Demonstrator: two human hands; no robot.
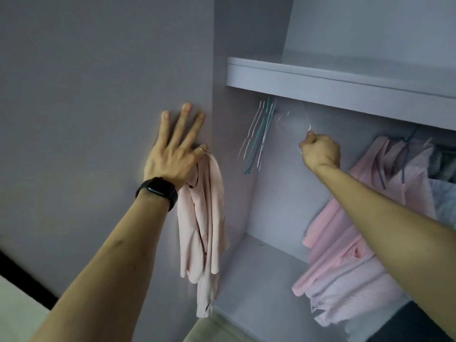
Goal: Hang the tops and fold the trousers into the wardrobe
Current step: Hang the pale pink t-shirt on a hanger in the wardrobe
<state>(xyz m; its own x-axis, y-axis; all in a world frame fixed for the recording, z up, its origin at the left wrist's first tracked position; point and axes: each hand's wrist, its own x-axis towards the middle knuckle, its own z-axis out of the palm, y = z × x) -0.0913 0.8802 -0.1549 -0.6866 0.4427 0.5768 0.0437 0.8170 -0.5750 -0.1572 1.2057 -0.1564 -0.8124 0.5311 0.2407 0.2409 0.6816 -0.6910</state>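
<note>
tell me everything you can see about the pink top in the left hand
The pink top is a pale, thin, soft-looking garment with small dark red marks. It hangs limp and bunched in long folds from the left hand, held at its upper end by a curled finger, in front of the lilac panel. Its lower end dangles free.

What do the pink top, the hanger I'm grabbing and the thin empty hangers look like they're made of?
Pink top: soft, matte knit fabric, judging by its limp drape and fine ribbing. Hanger in the right hand: probably clear plastic; it looks see-through, though it is blurred. Empty hangers: very thin, white and teal, likely coated wire.
</note>
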